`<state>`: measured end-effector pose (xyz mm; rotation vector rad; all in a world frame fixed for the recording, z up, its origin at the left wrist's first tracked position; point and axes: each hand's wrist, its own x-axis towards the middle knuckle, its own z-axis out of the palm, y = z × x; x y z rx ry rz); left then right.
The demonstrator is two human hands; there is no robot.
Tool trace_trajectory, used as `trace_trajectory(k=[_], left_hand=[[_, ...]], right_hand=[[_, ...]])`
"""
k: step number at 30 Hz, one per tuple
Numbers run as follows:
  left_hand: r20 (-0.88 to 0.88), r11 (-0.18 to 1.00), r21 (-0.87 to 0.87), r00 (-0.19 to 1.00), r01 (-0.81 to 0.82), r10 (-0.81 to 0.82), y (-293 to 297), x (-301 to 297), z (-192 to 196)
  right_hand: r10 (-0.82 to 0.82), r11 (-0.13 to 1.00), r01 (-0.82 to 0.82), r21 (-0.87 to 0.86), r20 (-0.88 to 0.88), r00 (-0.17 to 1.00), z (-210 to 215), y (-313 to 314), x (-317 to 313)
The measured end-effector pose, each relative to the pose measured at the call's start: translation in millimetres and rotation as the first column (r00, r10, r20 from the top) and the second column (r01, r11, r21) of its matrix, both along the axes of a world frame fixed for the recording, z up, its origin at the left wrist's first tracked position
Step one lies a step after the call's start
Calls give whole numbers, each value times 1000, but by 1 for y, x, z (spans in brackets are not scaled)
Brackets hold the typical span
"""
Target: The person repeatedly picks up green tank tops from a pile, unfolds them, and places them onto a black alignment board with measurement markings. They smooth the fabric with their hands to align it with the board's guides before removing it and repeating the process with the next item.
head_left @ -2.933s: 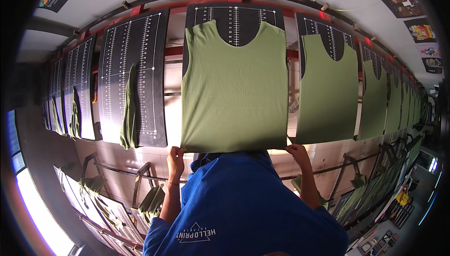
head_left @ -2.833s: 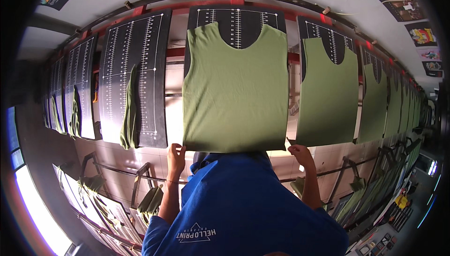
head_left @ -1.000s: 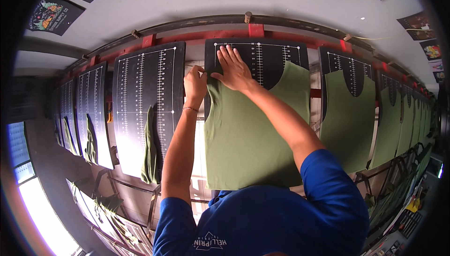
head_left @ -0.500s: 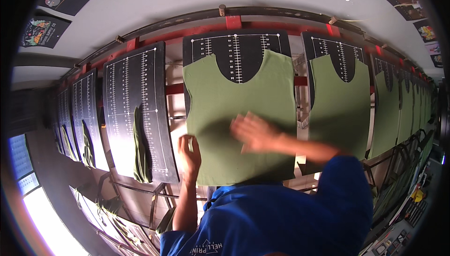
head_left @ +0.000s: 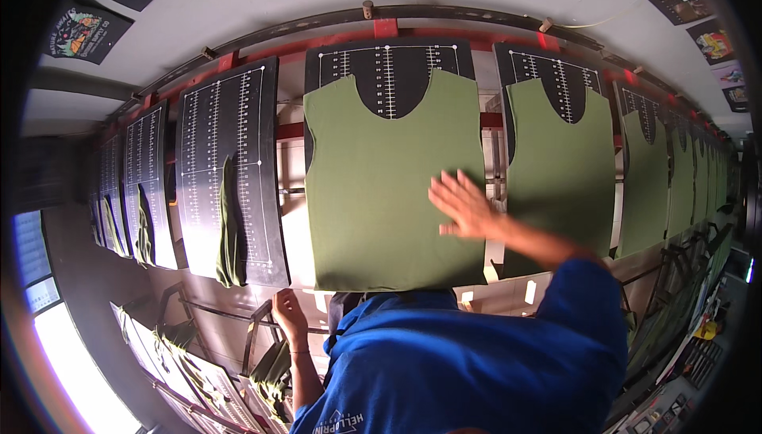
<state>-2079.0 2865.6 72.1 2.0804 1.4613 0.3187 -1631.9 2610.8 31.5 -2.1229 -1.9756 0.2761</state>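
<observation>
A green cut shirt panel [head_left: 389,196] lies flat over the black platen with white ruler marks [head_left: 389,77] in front of me, its scooped neckline at the far end. My right hand [head_left: 467,208] rests palm down near the panel's right side, fingers spread. My left hand [head_left: 290,319] hangs off the fabric, just beyond the platen's near left corner, fingers loosely bent and nothing visible in them. On the platen to the left [head_left: 198,212], a narrow folded strip of green cloth [head_left: 228,231] lies lengthwise.
Another green panel [head_left: 559,172] covers the platen to the right, with several more beyond. Red metal arms [head_left: 385,29] and a dark curved rail [head_left: 317,19] run behind the platens. A lower row of boards with green cloth [head_left: 190,366] stands at near left.
My right hand has slid rightward across the panel. My left hand has come away from the panel's left edge and dropped toward me. The panel now looks smoother.
</observation>
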Motion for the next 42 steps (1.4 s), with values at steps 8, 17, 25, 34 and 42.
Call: trace_trajectory(k=[8, 17, 25, 34, 42], left_hand=[[83, 986, 167, 996, 22, -36, 88, -43, -4], [22, 922, 384, 998, 44, -57, 218, -143, -26], [93, 912, 263, 933, 314, -348, 243, -153, -28], [678, 986, -18, 727, 163, -108, 354, -137, 70], [851, 626, -511, 240, 589, 467, 492, -118, 101]], right_hand=[[-324, 940, 331, -88, 83, 942, 14, 0, -186], [-298, 954, 295, -46, -86, 951, 0, 149, -352], [-544, 789, 575, -218, -682, 488, 48, 342, -455], [-137, 696, 713, -90, -990, 9, 53, 407, -368], [263, 862, 508, -1, -855, -447, 140, 463, -292]])
